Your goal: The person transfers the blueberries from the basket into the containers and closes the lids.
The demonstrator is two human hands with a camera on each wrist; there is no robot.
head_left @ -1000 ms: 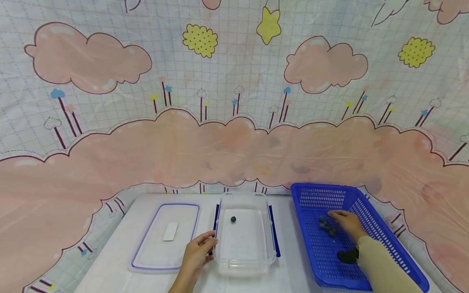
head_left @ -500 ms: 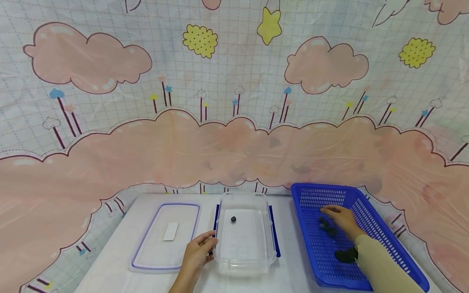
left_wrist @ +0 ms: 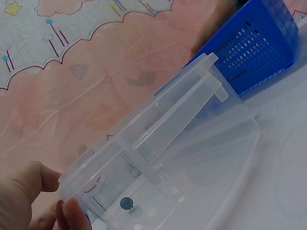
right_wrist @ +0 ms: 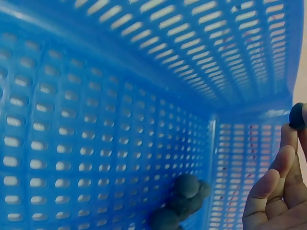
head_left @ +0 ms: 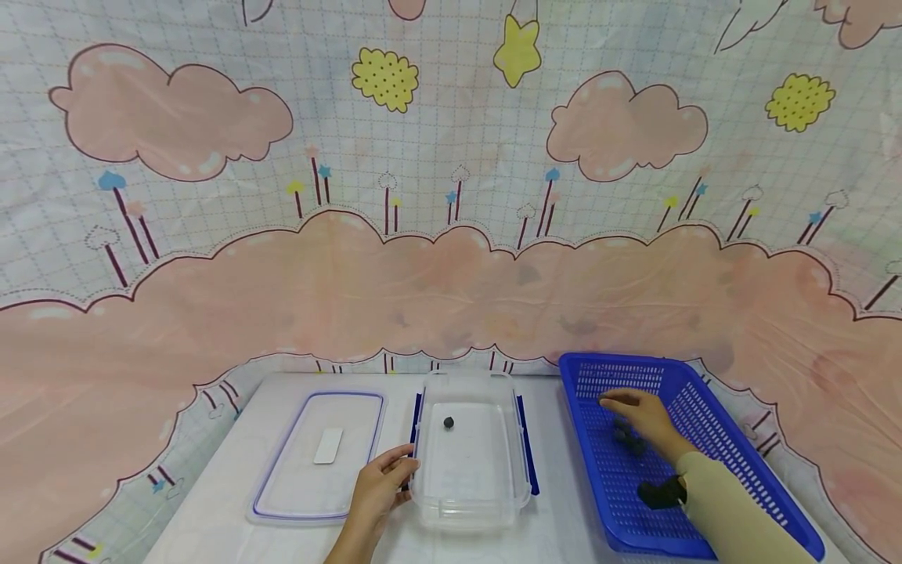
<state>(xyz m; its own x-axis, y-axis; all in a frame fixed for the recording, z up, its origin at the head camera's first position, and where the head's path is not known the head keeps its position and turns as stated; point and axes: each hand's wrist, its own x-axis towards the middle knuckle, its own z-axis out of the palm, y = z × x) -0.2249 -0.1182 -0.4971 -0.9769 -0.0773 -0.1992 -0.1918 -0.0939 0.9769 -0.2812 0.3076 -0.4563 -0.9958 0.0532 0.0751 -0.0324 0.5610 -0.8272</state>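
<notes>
The right hand (head_left: 644,419) has moved since the earlier pictures. Before, it lay low on the pile of dark balls (head_left: 629,439) in the blue basket (head_left: 712,423). Now it sits a bit higher and more to the left, toward the clear box (head_left: 470,450), and the pile shows under it. The left hand (head_left: 380,484) has not moved. The clear box, the lid (head_left: 319,457) and the one ball in the box (head_left: 448,423) are in the same spots too.

The right hand is above the basket floor. In the right wrist view, its fingers (right_wrist: 276,191) are bent and close together, and a small dark ball (right_wrist: 297,116) is pinched at the fingertips. Only a bit of that ball shows at the edge of the picture. The other balls (right_wrist: 180,201) lie in a little heap on the basket floor below the hand.

The left hand holds the near left corner of the clear box. Its thumb (left_wrist: 36,179) is on the outside wall and a fingertip (left_wrist: 72,215) curls on the rim, so the hand grips the box. The box sits on the white table (head_left: 232,486), between the lid on its left and the basket on its right. The lid lies flat and has a small white tab (head_left: 327,445) on it.
</notes>
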